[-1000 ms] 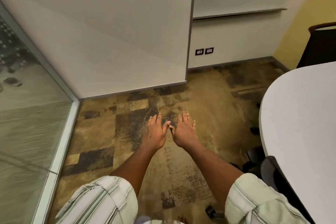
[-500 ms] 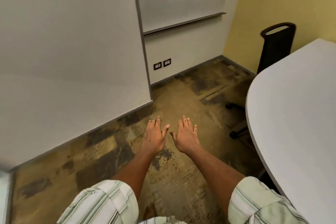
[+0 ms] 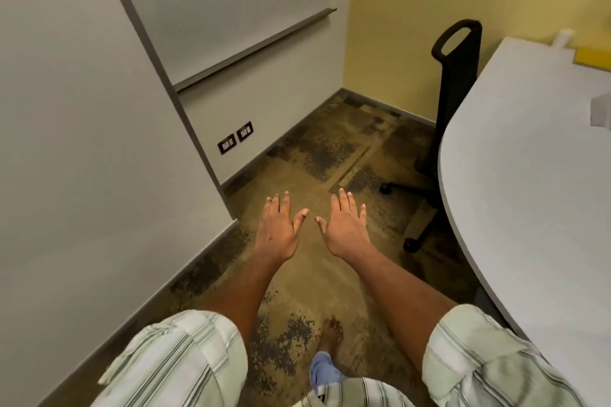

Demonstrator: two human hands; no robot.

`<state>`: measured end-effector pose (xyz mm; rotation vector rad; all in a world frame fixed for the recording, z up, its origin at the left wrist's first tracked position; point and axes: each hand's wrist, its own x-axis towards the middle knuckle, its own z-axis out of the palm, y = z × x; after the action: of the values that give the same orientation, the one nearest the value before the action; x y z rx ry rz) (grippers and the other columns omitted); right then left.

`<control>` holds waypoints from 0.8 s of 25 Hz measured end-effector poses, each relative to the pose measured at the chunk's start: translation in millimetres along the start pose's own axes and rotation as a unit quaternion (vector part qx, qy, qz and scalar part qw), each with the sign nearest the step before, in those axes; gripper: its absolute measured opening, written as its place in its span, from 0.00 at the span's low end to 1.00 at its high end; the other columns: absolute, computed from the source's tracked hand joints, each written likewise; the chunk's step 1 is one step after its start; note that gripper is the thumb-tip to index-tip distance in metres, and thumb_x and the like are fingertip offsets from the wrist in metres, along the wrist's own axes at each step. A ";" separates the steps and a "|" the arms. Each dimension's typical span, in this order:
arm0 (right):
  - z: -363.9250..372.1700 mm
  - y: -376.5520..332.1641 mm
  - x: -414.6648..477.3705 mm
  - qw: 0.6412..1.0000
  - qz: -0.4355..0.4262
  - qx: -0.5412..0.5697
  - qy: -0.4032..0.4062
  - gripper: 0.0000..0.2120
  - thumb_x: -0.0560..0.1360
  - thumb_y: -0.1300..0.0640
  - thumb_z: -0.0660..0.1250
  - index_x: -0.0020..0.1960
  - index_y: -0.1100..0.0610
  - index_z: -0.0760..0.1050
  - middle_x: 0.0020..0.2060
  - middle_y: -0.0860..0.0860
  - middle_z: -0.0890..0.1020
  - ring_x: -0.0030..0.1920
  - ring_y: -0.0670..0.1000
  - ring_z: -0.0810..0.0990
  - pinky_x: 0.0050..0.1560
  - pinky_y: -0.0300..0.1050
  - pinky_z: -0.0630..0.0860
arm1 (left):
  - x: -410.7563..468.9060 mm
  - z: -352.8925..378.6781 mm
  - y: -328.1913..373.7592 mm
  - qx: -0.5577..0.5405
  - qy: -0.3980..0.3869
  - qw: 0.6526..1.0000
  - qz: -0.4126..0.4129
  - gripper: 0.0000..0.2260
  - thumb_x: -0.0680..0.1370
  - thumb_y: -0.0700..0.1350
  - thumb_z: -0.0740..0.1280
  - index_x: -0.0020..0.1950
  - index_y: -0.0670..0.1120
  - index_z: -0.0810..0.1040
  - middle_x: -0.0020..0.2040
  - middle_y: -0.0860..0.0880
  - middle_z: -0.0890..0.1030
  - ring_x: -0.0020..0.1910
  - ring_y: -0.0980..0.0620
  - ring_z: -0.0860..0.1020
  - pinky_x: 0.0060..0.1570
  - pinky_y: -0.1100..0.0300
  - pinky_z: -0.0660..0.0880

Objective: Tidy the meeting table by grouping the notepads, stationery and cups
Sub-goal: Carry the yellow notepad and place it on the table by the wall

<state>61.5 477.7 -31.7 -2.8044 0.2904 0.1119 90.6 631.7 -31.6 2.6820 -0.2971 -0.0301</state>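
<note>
The left hand (image 3: 277, 231) and right hand (image 3: 347, 230) are hovering flat, fingers spread and empty, over the carpet (image 3: 317, 149). The worktop (image 3: 529, 192) is lying at three o'clock, with its yellow notepad (image 3: 593, 58) sitting well away at two o'clock, nearer the right hand.

Meeting table (image 3: 529, 208), pale grey, rounded end. Far edge: yellow flat item (image 3: 593, 58), small white object (image 3: 564, 36). Right edge: grey item (image 3: 600, 112), cut off.
</note>
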 end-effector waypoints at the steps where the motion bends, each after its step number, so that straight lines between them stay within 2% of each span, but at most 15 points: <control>1: 0.5 -0.7 25.7 1.000 0.010 -0.001 -0.004 0.33 0.80 0.40 0.50 0.77 0.58 0.47 0.78 0.55 0.46 0.77 0.55 0.41 0.75 0.61 0.41 | 23.6 3.2 -2.8 0.009 -0.006 1.000 0.004 0.33 0.78 0.65 0.48 0.76 0.47 0.54 0.76 0.42 0.59 0.76 0.44 0.54 0.74 0.49 0.54; 5: -10.6 -12.3 119.6 1.000 0.024 -0.001 -0.004 0.33 0.80 0.40 0.48 0.77 0.59 0.47 0.77 0.56 0.45 0.77 0.56 0.41 0.74 0.62 0.41 | 118.1 5.2 -10.6 0.037 -0.047 0.998 0.014 0.33 0.77 0.66 0.46 0.77 0.50 0.49 0.77 0.42 0.54 0.77 0.42 0.50 0.75 0.49 0.51; 12: -41.9 -19.6 295.5 0.999 0.028 -0.011 0.012 0.33 0.80 0.40 0.47 0.77 0.59 0.47 0.77 0.56 0.44 0.77 0.56 0.41 0.74 0.63 0.42 | 309.2 -5.6 -4.1 0.014 -0.022 0.998 0.055 0.35 0.77 0.66 0.46 0.78 0.47 0.45 0.78 0.45 0.50 0.77 0.45 0.46 0.76 0.50 0.48; 15: -42.7 -20.7 376.9 0.998 0.055 -0.006 0.021 0.33 0.80 0.40 0.47 0.77 0.59 0.47 0.77 0.55 0.44 0.77 0.56 0.41 0.74 0.62 0.41 | 406.4 0.8 -9.8 -0.001 -0.042 0.996 0.078 0.35 0.78 0.64 0.50 0.78 0.45 0.46 0.78 0.45 0.51 0.77 0.45 0.46 0.76 0.49 0.49; 20: -49.3 -22.2 488.8 0.988 0.149 -0.001 0.031 0.33 0.80 0.40 0.48 0.77 0.58 0.46 0.78 0.55 0.44 0.77 0.56 0.40 0.73 0.62 0.41 | 541.1 5.5 -11.9 -0.014 -0.088 0.985 0.148 0.35 0.78 0.63 0.51 0.77 0.44 0.48 0.78 0.44 0.52 0.77 0.45 0.48 0.76 0.49 0.50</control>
<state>545.6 391.2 -31.7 -2.7507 0.7226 0.0930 621.1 524.6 -27.5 2.5842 -0.7412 -0.1801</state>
